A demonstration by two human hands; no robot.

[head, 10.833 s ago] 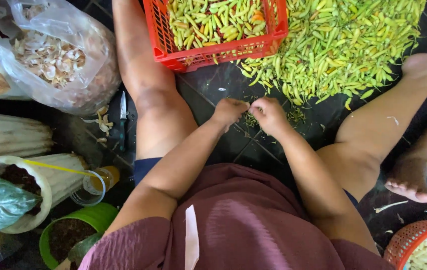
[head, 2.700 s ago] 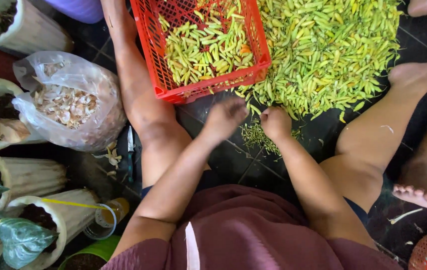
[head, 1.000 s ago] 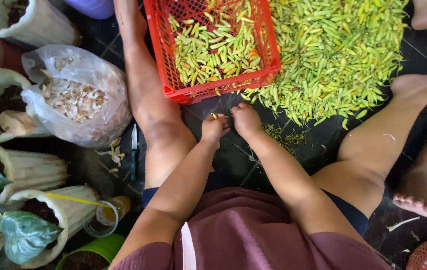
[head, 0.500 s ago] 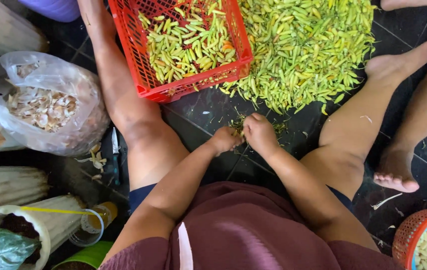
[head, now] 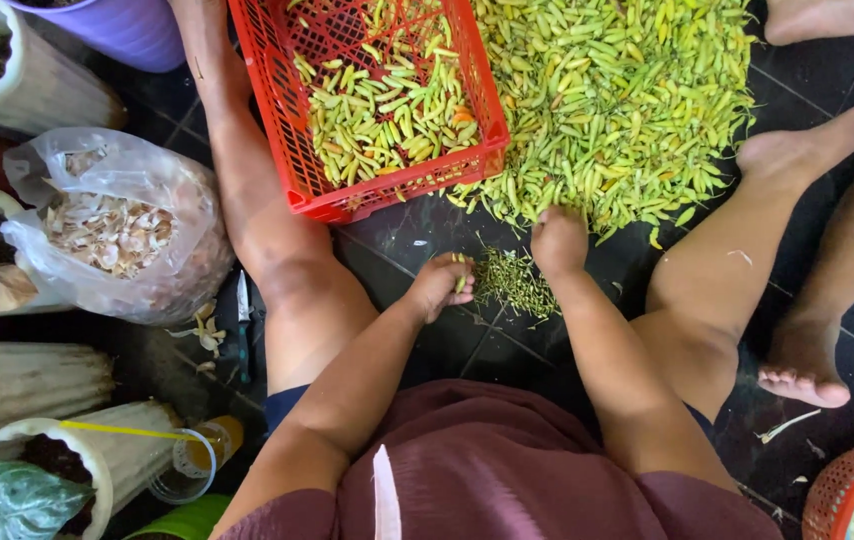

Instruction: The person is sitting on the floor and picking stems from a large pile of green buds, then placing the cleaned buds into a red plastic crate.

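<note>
I sit on a dark tiled floor with my legs spread. My left hand (head: 439, 287) is closed around a few green chillies, just left of a small heap of plucked stems (head: 515, 282). My right hand (head: 559, 238) reaches forward with its fingers curled into the near edge of a big loose pile of green chillies (head: 615, 100). A red plastic crate (head: 300, 150) partly filled with chillies stands to the left of that pile, just beyond my left hand.
A clear plastic bag of pale peels (head: 112, 232) lies to the left, with a small knife (head: 243, 318) beside my left thigh. White pots with soil (head: 47, 380) line the left edge. Another person's foot (head: 799, 366) rests at right, near an orange basket (head: 837, 495).
My hands were together over the stem heap half a second ago. The right hand has since moved forward into the chilli pile, while the left stays near the stems holding chillies.
</note>
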